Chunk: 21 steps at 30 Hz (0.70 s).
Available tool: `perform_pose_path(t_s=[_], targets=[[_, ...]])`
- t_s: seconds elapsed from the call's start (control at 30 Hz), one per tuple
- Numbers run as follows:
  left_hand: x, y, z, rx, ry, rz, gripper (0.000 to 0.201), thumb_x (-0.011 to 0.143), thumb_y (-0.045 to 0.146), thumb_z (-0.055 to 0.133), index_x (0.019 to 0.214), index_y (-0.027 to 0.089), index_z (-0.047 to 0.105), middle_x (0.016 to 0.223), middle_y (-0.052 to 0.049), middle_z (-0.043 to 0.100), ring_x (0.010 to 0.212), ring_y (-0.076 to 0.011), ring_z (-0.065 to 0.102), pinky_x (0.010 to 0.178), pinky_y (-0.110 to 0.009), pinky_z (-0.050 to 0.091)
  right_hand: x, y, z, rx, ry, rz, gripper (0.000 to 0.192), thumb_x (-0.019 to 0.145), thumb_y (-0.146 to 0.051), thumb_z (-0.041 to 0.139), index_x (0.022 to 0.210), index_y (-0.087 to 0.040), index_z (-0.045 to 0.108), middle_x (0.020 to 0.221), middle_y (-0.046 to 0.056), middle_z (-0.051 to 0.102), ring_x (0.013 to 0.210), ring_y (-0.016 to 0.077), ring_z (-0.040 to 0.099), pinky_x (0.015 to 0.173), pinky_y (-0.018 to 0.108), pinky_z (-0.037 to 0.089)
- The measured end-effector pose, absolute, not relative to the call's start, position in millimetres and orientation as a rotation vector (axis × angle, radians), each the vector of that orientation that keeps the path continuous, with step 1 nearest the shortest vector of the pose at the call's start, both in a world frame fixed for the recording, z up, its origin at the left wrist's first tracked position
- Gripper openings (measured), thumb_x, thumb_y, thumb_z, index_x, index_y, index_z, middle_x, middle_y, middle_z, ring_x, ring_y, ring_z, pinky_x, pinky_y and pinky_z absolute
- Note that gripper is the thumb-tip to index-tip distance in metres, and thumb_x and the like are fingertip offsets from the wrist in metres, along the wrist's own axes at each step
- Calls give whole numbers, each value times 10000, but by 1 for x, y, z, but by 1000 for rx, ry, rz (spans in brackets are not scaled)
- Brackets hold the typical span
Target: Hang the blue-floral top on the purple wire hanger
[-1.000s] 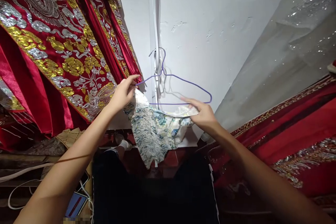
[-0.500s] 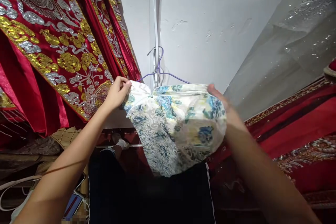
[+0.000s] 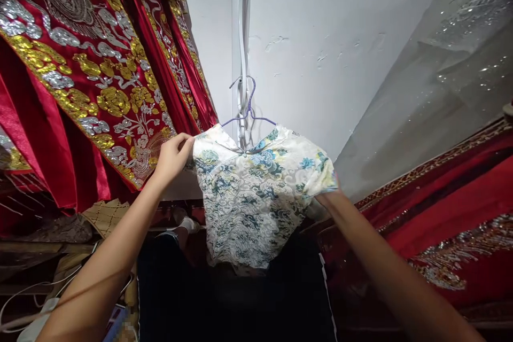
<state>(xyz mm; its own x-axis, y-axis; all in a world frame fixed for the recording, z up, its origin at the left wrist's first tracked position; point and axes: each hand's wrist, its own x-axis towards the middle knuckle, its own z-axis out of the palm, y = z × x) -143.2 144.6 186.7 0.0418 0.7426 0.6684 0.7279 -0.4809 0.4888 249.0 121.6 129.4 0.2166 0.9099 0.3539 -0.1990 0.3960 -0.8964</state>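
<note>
A small white garment (image 3: 256, 192) with blue, green and yellow flower print hangs on a purple wire hanger (image 3: 248, 109), whose hook sits on a fitting on the white wall. My left hand (image 3: 173, 156) pinches the garment's left shoulder. My right hand is hidden behind the garment's right sleeve (image 3: 324, 176); only the forearm shows, so its grip cannot be seen.
Red velvet garments (image 3: 92, 85) with gold and silver embroidery hang close on the left. A grey sequinned cloth (image 3: 441, 75) and more red embroidered fabric (image 3: 449, 208) lie on the right. White cables (image 3: 24, 310) sit at the lower left, and dark fabric (image 3: 232, 304) is below.
The garment has gone from bunched below the bare hanger to pulled over it, and now hangs flat with both shoulders seated. My right hand has slipped behind the right sleeve.
</note>
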Motion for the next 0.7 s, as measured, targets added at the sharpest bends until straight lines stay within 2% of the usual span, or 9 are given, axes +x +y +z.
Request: perform_pose_path(t_s=[0.07,0.13,0.2,0.27,0.33,0.5,0.63,0.7], targets=[[-148,146,182,2206,1607,1538,284,953,381,526,976,164,708,880,-38,719,805,-186,628,746,-280,450,262,114,132,-902,-1062,929,516,760,-708,645,926,-225,723,783,64,721,754,280,702,642,395,565],[-144,150,184,2190,1569,1630,266,950,360,533,1006,167,708,906,-42,718,823,-188,630,759,-287,460,271,106,142,-990,-1119,910,420,733,-623,735,874,-228,721,737,38,695,671,236,665,577,342,530],[-133,154,193,2232,1542,1714,252,953,328,526,1023,179,716,969,-56,715,907,-206,633,843,-323,471,272,100,159,-1019,-1189,801,349,721,-546,787,849,-229,713,708,7,661,609,184,604,531,290,480],[-119,153,207,2295,1565,1810,232,943,307,545,1046,204,726,1071,-72,694,1055,-240,603,970,-388,440,267,94,177,-985,-1175,649,338,745,-539,772,833,-221,700,676,-11,616,567,147,536,504,259,430],[-105,145,222,2324,1556,1873,236,933,311,575,1096,226,722,1120,-79,665,1108,-255,572,1012,-428,420,259,85,191,-966,-1085,515,347,774,-538,748,843,-203,691,668,-17,581,557,127,495,511,250,408],[-71,102,246,2172,1122,1594,344,974,400,536,1243,216,643,934,-51,668,826,-180,616,766,-325,503,233,33,181,-1150,-1169,140,301,925,-492,603,857,-209,677,683,-15,569,597,131,511,537,242,394],[-60,82,246,2018,1003,1275,321,944,471,580,1052,181,664,809,-28,648,712,-147,592,662,-273,469,206,-14,158,-862,-1836,119,245,986,-433,519,1015,-226,646,688,-15,635,557,135,565,522,242,420],[-65,80,240,2001,1042,1164,322,933,485,591,903,171,654,742,-15,625,678,-139,566,647,-266,447,197,-24,155,-641,-2121,204,366,933,-541,576,1070,-205,623,722,0,669,562,141,591,540,252,441]])
